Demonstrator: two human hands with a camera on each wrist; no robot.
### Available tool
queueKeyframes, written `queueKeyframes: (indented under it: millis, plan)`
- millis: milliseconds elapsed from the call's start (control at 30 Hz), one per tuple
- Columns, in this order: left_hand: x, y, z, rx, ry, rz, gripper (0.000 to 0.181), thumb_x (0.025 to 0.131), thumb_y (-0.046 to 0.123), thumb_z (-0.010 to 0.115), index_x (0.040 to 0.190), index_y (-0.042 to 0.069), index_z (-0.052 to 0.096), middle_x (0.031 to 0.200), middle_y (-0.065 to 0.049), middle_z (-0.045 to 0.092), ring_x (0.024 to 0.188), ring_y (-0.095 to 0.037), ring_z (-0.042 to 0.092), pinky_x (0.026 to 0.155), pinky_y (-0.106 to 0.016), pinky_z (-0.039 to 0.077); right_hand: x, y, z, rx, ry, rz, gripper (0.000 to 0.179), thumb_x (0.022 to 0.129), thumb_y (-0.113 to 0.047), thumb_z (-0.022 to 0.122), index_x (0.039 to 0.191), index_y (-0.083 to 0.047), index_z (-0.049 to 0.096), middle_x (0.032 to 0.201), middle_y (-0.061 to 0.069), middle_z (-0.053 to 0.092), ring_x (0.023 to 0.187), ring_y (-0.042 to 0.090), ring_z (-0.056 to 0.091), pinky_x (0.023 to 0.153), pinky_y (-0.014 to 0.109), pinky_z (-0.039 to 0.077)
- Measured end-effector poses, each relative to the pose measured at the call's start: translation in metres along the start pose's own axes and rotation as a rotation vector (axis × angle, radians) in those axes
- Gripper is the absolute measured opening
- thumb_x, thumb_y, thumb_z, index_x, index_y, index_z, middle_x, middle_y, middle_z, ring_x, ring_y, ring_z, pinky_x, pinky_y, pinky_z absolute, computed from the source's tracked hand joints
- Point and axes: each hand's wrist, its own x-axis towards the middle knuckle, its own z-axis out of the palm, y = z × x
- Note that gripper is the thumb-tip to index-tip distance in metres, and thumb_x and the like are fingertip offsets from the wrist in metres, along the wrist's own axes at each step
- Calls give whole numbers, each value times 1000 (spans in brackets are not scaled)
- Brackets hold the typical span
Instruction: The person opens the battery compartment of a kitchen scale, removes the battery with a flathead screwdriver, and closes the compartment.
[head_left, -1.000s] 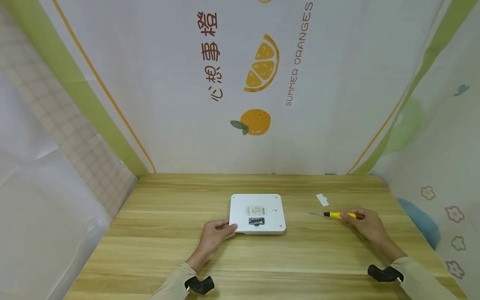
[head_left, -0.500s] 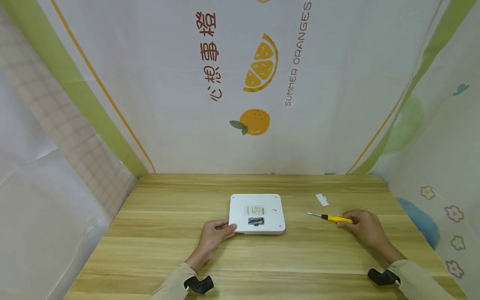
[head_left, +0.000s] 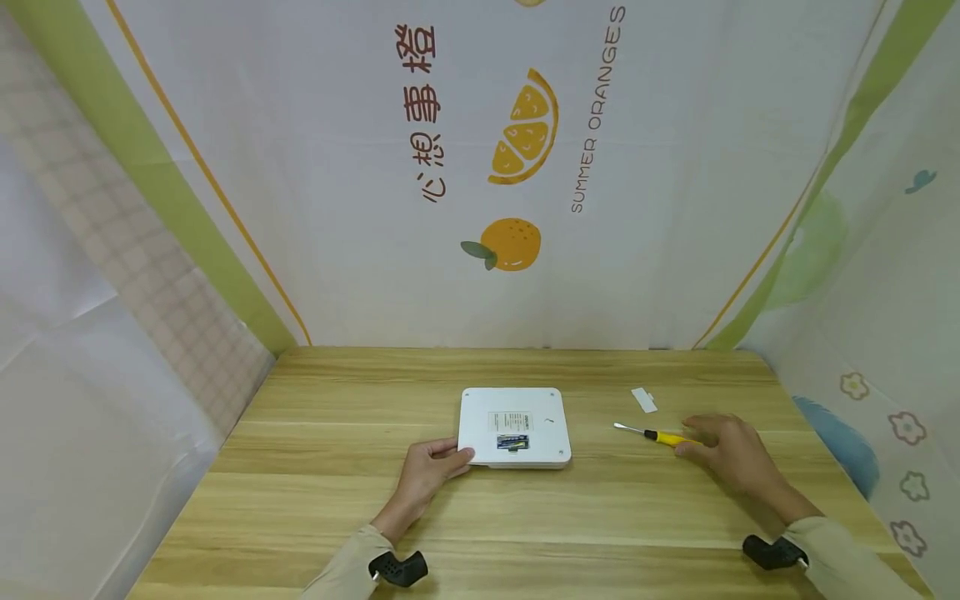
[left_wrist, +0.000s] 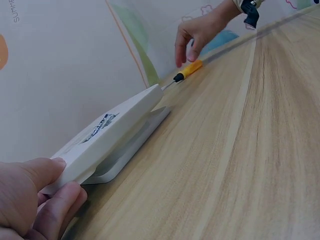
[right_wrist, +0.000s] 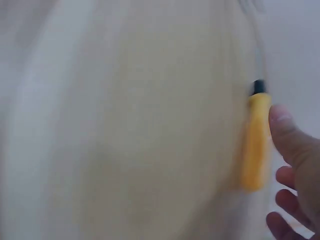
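Note:
My left hand (head_left: 429,477) pinches the near left corner of a white flat battery-powered device (head_left: 472,421), thumb on top and fingers beneath. Its upward face carries a printed label and an uncovered compartment holding dark blue and yellow batteries (head_left: 513,442). In the left wrist view the device (left_wrist: 120,127) is raised on a grey plate (left_wrist: 132,152). A yellow screwdriver (head_left: 667,437) with a black collar lies on the table, its tip toward the device. Just above its handle hovers my right hand (head_left: 731,454), fingers loose and apart from it, as the left wrist view shows.
A small white battery cover (head_left: 644,400) with a tab lies behind the screwdriver. The wooden table (head_left: 360,392) ends at a printed fabric backdrop (head_left: 360,275), with more fabric at both sides. Each wrist wears a black camera mount (head_left: 399,570).
My right hand has set the screwdriver down on the table, its handle turned slightly nearer, and has let go of it. My left hand and the device have stayed put.

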Motion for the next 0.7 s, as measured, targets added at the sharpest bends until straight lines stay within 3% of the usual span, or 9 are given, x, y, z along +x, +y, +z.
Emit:
queueKeyframes:
  millis: [133, 300, 433, 700]
  plan:
    - [-1, 1, 1, 5, 2, 3, 42, 92, -4, 72, 125, -25, 56, 103, -25, 69, 91, -22, 73, 83, -29, 65, 17, -18, -14, -31, -6, -90, 40, 87, -22, 83, 117, 3, 74, 124, 25, 69, 112, 50, 63, 89, 68, 56]
    - [-2, 1, 0, 7, 1, 3, 41, 92, -4, 72, 125, -24, 57, 105, -27, 71, 93, -24, 73, 83, -29, 65, 42, -59, -20, 6, 3, -156, 37, 89, -16, 80, 122, 0, 73, 121, 23, 71, 99, 44, 70, 78, 59, 63]
    - [-2, 1, -1, 4, -4, 6, 42, 92, -4, 72, 125, -25, 56, 107, -29, 71, 93, -25, 73, 84, -30, 65, 57, -94, -9, 71, -15, -192, 37, 91, -19, 79, 125, -5, 73, 121, 19, 72, 97, 38, 72, 78, 55, 65]
    - [-2, -2, 1, -5, 11, 8, 42, 92, -4, 72, 125, -24, 56, 106, -27, 71, 93, -24, 73, 84, -29, 65, 73, -149, 23, 137, -92, -299, 31, 89, -22, 80, 115, -5, 78, 115, 13, 75, 107, 33, 70, 86, 50, 64]
